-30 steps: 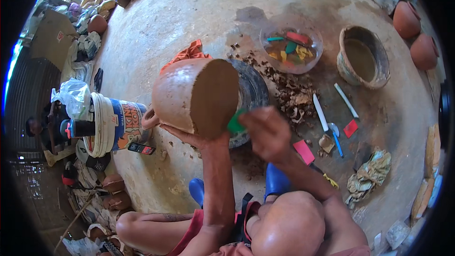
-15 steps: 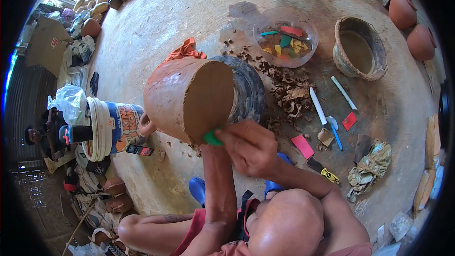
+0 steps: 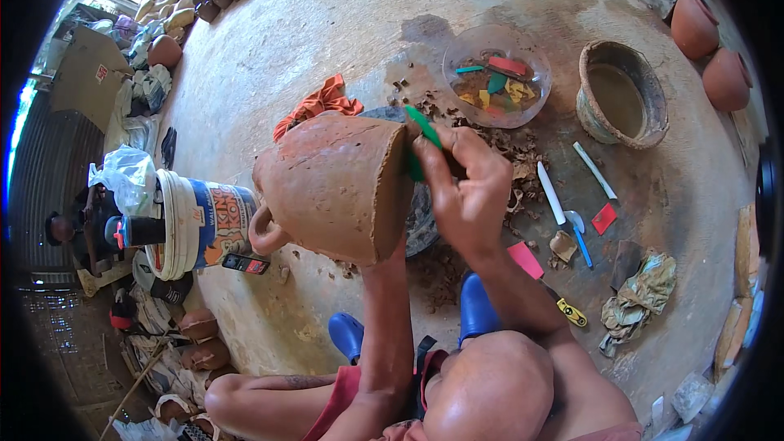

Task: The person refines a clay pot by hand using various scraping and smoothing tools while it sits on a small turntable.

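I hold a brown clay pot (image 3: 327, 184) tilted on its side with my left hand (image 3: 382, 255); the fingers are hidden behind it. The pot has a loop handle (image 3: 265, 237) at its lower left and a rough cut edge on the right. My right hand (image 3: 469, 184) pinches a flat green scraper (image 3: 420, 122) against that edge, near its upper part. A dark round turntable (image 3: 425, 233) is partly visible behind the pot, with an orange cloth (image 3: 318, 106) beyond.
Clay shavings (image 3: 510, 147), a plastic bowl of tools (image 3: 539, 114), a bucket of muddy water (image 3: 588, 114), loose tools (image 3: 584, 241) and a crumpled cloth (image 3: 637, 302) lie rightward. A white bucket (image 3: 196, 229) and phone (image 3: 245, 263) are left; another person (image 3: 59, 229) sits farther left.
The pot has turned so more of its side faces me and less of its flat end shows. My right hand with the green scraper has moved up from the lower edge to the upper edge.
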Available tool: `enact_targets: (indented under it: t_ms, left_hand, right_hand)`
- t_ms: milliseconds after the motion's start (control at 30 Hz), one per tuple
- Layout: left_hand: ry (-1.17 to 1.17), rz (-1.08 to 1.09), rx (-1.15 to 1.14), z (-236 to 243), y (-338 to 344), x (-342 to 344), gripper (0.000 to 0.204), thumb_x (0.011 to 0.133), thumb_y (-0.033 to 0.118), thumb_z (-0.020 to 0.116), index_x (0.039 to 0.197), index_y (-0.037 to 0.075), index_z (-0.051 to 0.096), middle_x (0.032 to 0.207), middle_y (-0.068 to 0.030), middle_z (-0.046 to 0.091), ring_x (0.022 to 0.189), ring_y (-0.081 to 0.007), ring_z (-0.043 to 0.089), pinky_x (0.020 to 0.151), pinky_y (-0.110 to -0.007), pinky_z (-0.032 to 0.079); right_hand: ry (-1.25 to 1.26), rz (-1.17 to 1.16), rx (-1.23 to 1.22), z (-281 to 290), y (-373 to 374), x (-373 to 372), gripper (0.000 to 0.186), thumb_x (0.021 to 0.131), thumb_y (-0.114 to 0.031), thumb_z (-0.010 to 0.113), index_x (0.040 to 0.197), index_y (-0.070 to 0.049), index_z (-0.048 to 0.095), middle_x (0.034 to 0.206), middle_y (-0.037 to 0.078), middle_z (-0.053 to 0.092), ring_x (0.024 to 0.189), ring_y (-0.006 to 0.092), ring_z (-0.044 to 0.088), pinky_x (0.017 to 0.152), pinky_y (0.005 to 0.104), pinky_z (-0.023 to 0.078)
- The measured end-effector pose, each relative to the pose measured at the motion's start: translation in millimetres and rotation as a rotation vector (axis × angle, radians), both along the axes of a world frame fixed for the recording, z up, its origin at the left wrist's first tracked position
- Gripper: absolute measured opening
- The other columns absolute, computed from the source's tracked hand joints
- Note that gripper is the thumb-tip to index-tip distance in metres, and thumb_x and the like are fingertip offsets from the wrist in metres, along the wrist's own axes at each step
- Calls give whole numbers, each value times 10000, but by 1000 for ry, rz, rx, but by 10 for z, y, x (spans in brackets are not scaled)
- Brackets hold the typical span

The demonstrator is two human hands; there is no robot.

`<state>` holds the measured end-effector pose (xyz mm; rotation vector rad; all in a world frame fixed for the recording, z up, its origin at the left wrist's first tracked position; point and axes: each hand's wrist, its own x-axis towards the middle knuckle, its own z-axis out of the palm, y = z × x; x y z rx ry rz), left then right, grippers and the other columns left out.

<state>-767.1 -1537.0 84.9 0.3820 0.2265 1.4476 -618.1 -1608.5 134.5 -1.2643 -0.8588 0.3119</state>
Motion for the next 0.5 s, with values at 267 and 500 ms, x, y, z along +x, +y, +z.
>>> enact_targets:
  t_ms: [267,500]
  left_hand:
    - [229,-82,21,-186,-361,51,591,1109,455,530,1569,83,507,1608,-156,528,1496,-368,473,1277,-576,359]
    - [-45,-106,-96,-53,-267,-11,598,1104,468,533,1553,73,522,1603,-165,531,1494,-378,473,1271,-587,364]
  right_hand:
    - [-687,171,406,-250,-465,-121,372,745,-95,779,1110,-48,830,1042,64,735,928,249,710,714,395,591]
    - [-890,83,203,-554,-369,513,344,753,-122,785,1095,-105,828,1073,38,741,952,241,697,813,416,522]
